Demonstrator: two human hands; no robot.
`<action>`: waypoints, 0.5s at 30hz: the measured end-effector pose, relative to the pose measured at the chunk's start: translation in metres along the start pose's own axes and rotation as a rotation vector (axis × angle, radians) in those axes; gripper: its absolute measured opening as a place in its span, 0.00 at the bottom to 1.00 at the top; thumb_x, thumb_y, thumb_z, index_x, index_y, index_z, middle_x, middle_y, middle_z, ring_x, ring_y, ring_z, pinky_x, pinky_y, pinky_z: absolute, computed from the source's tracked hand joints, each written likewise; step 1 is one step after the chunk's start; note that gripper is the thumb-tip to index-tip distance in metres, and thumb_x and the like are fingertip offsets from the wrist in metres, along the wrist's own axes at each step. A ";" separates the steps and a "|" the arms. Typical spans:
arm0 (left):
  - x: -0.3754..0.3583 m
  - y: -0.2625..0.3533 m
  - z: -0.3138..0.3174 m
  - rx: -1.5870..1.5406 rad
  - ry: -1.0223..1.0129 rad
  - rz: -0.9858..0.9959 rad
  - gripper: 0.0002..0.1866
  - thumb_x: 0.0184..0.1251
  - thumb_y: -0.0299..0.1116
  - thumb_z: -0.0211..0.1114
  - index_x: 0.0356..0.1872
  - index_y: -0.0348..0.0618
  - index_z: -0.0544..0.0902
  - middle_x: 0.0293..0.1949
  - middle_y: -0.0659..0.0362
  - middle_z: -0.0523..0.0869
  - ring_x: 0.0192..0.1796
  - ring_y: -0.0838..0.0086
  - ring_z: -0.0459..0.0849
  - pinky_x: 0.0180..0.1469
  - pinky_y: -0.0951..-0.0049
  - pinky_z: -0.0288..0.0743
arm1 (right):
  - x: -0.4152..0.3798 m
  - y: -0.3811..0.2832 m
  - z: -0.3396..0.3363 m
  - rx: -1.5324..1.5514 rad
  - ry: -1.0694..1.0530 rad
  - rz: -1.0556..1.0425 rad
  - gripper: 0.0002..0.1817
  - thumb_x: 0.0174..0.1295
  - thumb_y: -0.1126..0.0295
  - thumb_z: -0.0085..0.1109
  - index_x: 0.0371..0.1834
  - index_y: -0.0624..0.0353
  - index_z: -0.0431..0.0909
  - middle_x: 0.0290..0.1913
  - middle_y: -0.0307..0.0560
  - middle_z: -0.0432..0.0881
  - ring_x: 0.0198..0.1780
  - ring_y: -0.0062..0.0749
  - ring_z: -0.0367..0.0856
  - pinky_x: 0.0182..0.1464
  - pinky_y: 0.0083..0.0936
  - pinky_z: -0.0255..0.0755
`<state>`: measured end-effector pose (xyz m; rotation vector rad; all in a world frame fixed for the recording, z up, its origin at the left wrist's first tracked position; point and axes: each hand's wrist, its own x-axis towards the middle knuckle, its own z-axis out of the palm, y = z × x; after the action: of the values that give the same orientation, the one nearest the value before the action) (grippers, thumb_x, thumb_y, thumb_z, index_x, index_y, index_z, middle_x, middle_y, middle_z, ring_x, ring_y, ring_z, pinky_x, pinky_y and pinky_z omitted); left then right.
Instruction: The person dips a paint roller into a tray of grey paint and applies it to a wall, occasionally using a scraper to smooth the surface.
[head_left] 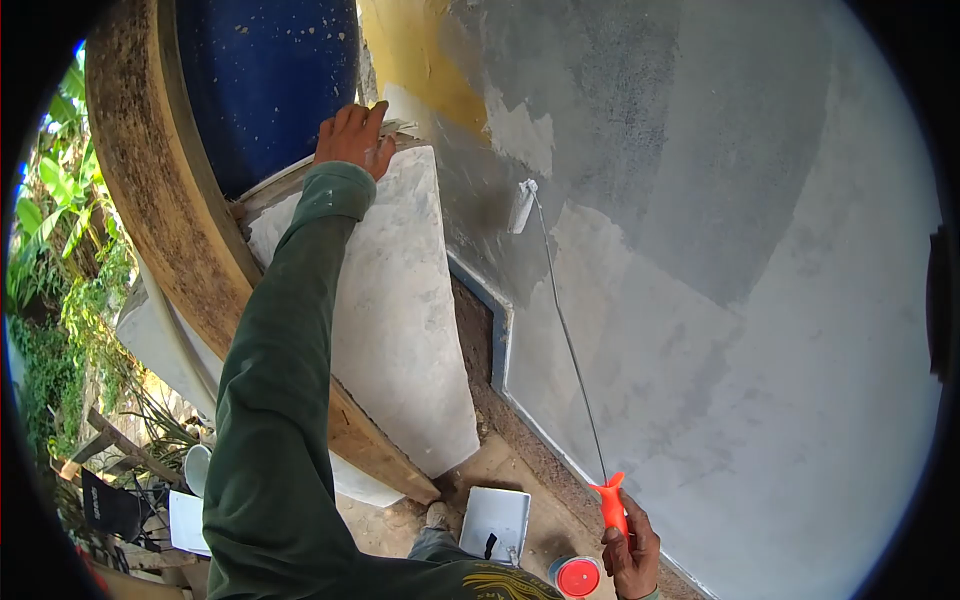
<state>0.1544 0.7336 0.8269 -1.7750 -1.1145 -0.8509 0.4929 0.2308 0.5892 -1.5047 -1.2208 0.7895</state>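
My right hand [632, 555] is wrapped round the orange handle [612, 505] of a long paint roller. Its thin metal rod runs up to a small white roller head [522, 207], which is at the wall [690, 250], over a patch of dull grey. Fresh whitish paint covers the wall in uneven patches, with a yellow area [425, 60] near the top. At the far end of my stretched arm, my left hand [355, 140] lies with fingers apart on the ledge between a blue panel [270, 90] and a whitish slab [395, 290].
A curved wooden beam [150, 160] borders the blue panel. On the ground stand a white paint tray [497, 515] and a red-lidded tub [577, 577], near my foot [437, 515]. A blue-grey baseboard [500, 345] follows the wall's foot. Plants [65, 210] and a black chair [110, 505] are at the left.
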 end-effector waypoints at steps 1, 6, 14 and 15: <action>0.000 0.001 -0.001 -0.003 0.005 0.002 0.29 0.68 0.43 0.64 0.68 0.46 0.74 0.57 0.52 0.81 0.67 0.59 0.73 0.65 0.53 0.66 | 0.000 0.007 -0.002 0.000 -0.007 0.003 0.29 0.77 0.54 0.54 0.77 0.51 0.68 0.34 0.32 0.77 0.25 0.14 0.65 0.29 0.16 0.62; 0.000 0.002 -0.001 0.029 -0.037 -0.012 0.29 0.68 0.44 0.64 0.69 0.46 0.74 0.56 0.52 0.82 0.67 0.60 0.73 0.65 0.54 0.66 | 0.010 0.017 -0.004 -0.067 0.032 -0.059 0.28 0.77 0.55 0.54 0.77 0.52 0.69 0.34 0.32 0.77 0.24 0.13 0.64 0.27 0.15 0.60; 0.003 0.007 -0.004 0.089 -0.074 -0.039 0.29 0.69 0.45 0.62 0.70 0.48 0.73 0.53 0.53 0.84 0.62 0.61 0.77 0.63 0.55 0.68 | 0.057 -0.025 0.024 0.202 0.025 0.094 0.25 0.74 0.66 0.58 0.72 0.57 0.72 0.29 0.39 0.79 0.20 0.17 0.71 0.24 0.18 0.66; 0.003 0.008 -0.005 0.093 -0.082 -0.050 0.29 0.70 0.45 0.62 0.70 0.48 0.73 0.53 0.52 0.85 0.61 0.61 0.78 0.62 0.54 0.68 | 0.066 -0.030 0.029 0.247 0.050 0.138 0.22 0.72 0.63 0.61 0.67 0.58 0.77 0.29 0.43 0.83 0.20 0.23 0.76 0.27 0.23 0.70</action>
<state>0.1618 0.7285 0.8288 -1.7243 -1.2367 -0.7494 0.4757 0.3025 0.6161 -1.4063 -0.9522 0.9526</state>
